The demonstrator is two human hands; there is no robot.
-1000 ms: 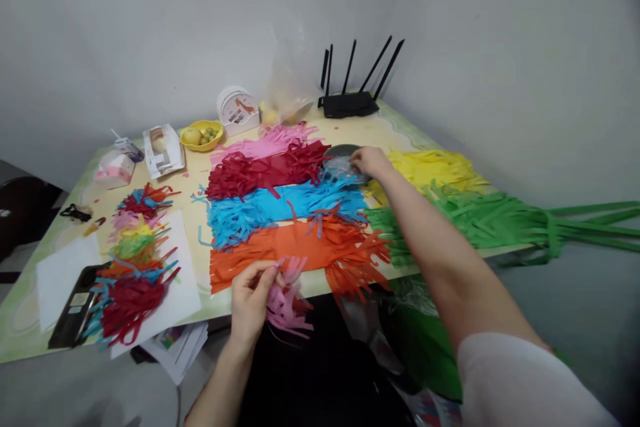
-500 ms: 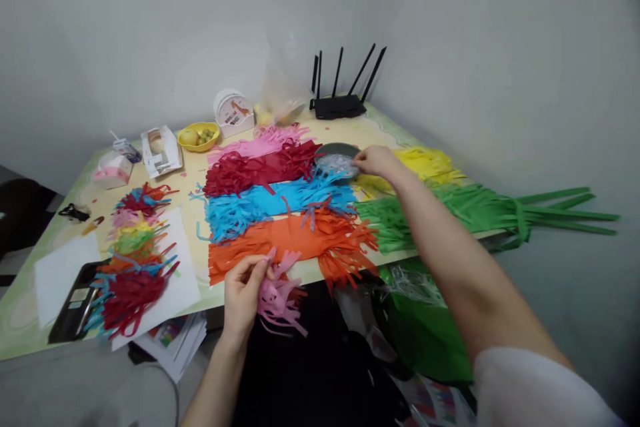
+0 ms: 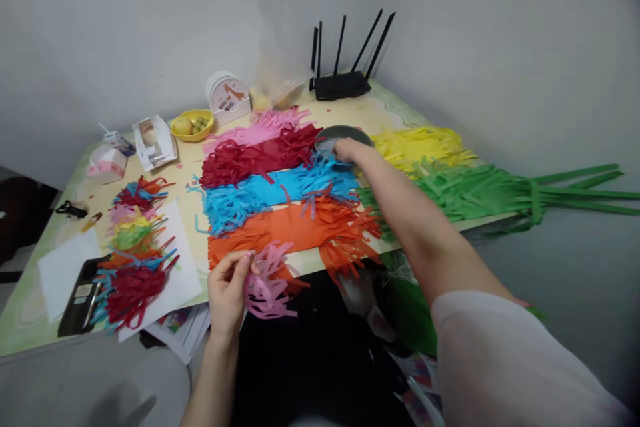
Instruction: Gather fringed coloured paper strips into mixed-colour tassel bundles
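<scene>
My left hand (image 3: 229,290) is closed, thumb against fingers, on a pink fringed paper tassel (image 3: 267,287) whose strips hang to the right, in front of the orange fringed paper (image 3: 295,230). My right hand (image 3: 346,149) reaches into a dark green bowl (image 3: 357,133); its fingertips are hidden among clear, crinkly plastic-looking pieces (image 3: 326,147). Blue fringed paper (image 3: 270,192) lies just nearer than the bowl. To the bowl's left are dark red (image 3: 263,157) and pink (image 3: 265,129) fringed bundles, and to its right lie yellow (image 3: 420,145) and green (image 3: 465,192) ones.
On the left, small multicoloured tassels (image 3: 135,287) rest on white paper beside a black phone-like object (image 3: 80,300). Along the back stand a yellow fruit bowl (image 3: 193,127), a white package (image 3: 154,141), a plastic bag (image 3: 280,80) and a black router (image 3: 343,85).
My right hand has moved left and deeper into the bowl. My left hand still holds the pink tassel, now slightly further left. The camera view has shifted a little.
</scene>
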